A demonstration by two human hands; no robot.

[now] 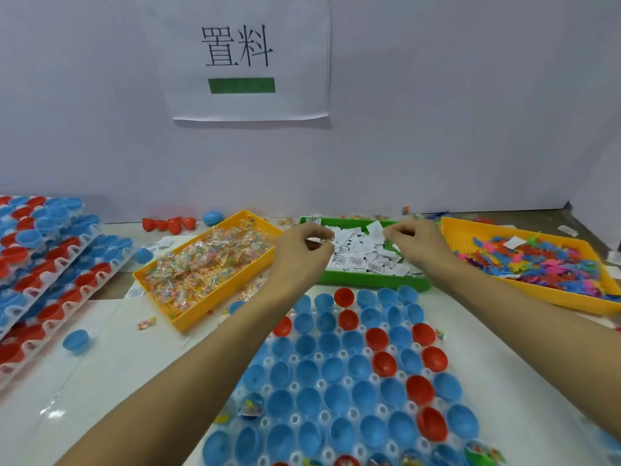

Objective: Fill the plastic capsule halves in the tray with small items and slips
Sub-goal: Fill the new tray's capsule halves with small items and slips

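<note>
The green tray (363, 280) held white paper slips (356, 250); yellow trays held wrapped beads (208, 260) and coloured bits (544, 264). Both hands reached there: the left hand (299, 250) pinched slips, the right hand (413, 240) curled on one. Blue and red capsule halves (342, 375) sat nearer on the white bench (117, 364), under a wall sign (238, 55).

You get bright, even overhead light w/ soft, faint shadows. Slight glare on the clear film (53, 412) at lower left. Wide-angle bend shows at edges; forearms stretch. Overall soft, compression smear; near capsule halves (349, 428) blur.
</note>
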